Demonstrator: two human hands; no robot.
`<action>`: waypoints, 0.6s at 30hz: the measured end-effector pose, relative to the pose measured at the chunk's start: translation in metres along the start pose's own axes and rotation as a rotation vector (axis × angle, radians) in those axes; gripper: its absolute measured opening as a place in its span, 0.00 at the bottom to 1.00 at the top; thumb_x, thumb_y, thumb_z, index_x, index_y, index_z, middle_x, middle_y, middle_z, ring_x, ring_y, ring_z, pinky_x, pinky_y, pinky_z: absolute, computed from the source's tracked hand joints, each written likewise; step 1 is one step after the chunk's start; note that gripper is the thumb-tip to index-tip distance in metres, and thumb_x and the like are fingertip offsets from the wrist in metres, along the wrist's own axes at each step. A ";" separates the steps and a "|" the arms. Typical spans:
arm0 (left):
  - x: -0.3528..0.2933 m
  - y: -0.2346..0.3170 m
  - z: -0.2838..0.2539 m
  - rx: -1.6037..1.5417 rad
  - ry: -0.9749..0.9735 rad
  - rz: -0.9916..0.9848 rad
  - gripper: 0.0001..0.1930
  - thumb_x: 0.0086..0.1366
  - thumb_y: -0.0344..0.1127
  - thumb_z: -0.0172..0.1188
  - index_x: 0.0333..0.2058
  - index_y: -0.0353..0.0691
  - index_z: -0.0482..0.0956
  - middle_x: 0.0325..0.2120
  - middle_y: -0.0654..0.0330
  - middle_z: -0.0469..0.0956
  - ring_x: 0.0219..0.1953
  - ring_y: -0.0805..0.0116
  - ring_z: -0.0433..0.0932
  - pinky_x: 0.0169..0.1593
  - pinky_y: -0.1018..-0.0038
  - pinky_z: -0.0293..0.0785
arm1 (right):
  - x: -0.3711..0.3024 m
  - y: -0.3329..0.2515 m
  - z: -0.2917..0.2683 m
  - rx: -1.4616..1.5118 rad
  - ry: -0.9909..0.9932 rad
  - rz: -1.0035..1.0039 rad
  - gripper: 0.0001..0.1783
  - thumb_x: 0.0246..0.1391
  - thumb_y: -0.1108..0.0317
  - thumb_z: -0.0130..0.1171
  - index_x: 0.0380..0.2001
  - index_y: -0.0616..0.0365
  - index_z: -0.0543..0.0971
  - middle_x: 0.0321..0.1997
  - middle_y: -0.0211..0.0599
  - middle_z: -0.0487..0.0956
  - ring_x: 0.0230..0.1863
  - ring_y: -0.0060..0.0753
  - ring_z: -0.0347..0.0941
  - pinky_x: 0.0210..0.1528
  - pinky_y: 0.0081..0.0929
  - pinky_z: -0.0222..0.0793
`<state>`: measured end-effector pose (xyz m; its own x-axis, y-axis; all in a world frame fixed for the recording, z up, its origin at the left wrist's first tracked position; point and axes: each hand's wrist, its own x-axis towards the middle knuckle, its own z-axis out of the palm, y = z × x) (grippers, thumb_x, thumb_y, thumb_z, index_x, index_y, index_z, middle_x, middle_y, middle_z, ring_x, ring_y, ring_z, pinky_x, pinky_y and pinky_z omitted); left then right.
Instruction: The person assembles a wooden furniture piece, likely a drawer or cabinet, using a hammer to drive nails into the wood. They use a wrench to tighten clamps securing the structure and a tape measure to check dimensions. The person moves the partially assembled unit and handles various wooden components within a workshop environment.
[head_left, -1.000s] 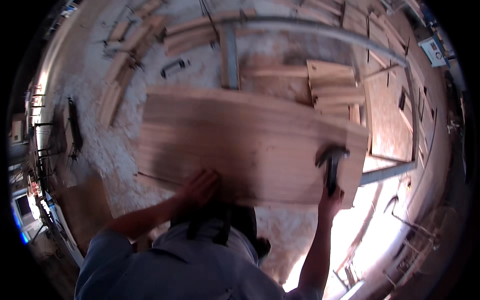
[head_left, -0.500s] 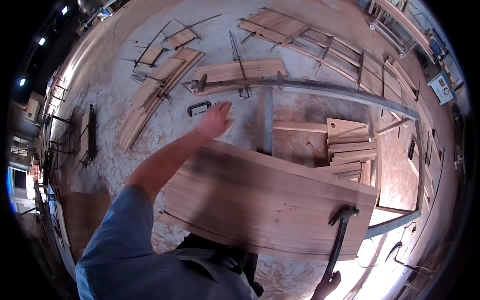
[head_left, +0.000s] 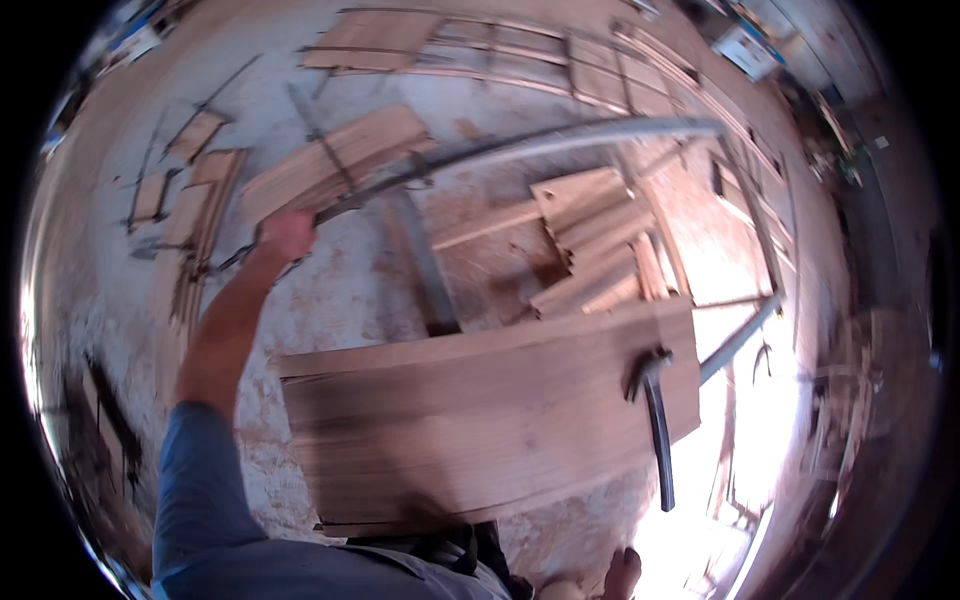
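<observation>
Long grey metal bar beyond wide brown wooden panel; left hand over bar's left end, grip too blurred to tell; right hand near 1 black claw hammer, cannot tell if clenched

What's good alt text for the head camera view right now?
A person's left hand, blurred, is at one end of a metal bar. In front of the person lies a wide wooden panel with a hammer on it, the handle overhanging the near edge.
</observation>
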<state>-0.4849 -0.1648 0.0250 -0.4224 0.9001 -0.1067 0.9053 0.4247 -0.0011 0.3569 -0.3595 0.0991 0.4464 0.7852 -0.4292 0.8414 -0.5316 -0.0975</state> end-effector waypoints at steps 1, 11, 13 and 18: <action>-0.009 0.006 -0.010 -0.062 -0.023 0.000 0.12 0.57 0.38 0.55 0.36 0.38 0.78 0.31 0.45 0.79 0.38 0.47 0.79 0.43 0.55 0.74 | 0.001 -0.011 -0.006 -0.056 0.024 -0.028 0.18 0.51 0.62 0.59 0.40 0.66 0.77 0.35 0.48 0.78 0.39 0.45 0.75 0.43 0.39 0.69; -0.122 0.066 -0.079 -0.717 -0.214 -0.053 0.13 0.57 0.37 0.58 0.31 0.30 0.75 0.21 0.57 0.73 0.25 0.65 0.74 0.31 0.68 0.69 | -0.020 -0.062 0.004 0.540 0.092 -0.120 0.17 0.55 0.65 0.58 0.45 0.64 0.76 0.39 0.47 0.79 0.42 0.38 0.77 0.47 0.30 0.71; -0.158 0.073 -0.087 -0.818 -0.203 -0.143 0.11 0.58 0.37 0.58 0.29 0.33 0.74 0.18 0.64 0.70 0.20 0.70 0.70 0.26 0.71 0.66 | -0.054 -0.118 -0.010 0.620 0.062 -0.343 0.18 0.55 0.68 0.58 0.47 0.65 0.74 0.40 0.47 0.79 0.43 0.37 0.77 0.47 0.28 0.71; -0.249 0.159 -0.137 -1.129 -0.105 -0.250 0.08 0.63 0.38 0.55 0.28 0.43 0.70 0.15 0.72 0.61 0.13 0.83 0.56 0.15 0.80 0.50 | -0.131 -0.135 0.019 0.763 -0.224 -0.649 0.25 0.53 0.66 0.62 0.53 0.61 0.70 0.46 0.46 0.77 0.45 0.37 0.76 0.47 0.30 0.73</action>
<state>-0.2417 -0.3083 0.1875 -0.5304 0.7888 -0.3105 0.2201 0.4819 0.8481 0.1784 -0.3969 0.1515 -0.1587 0.9576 -0.2404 0.4471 -0.1473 -0.8823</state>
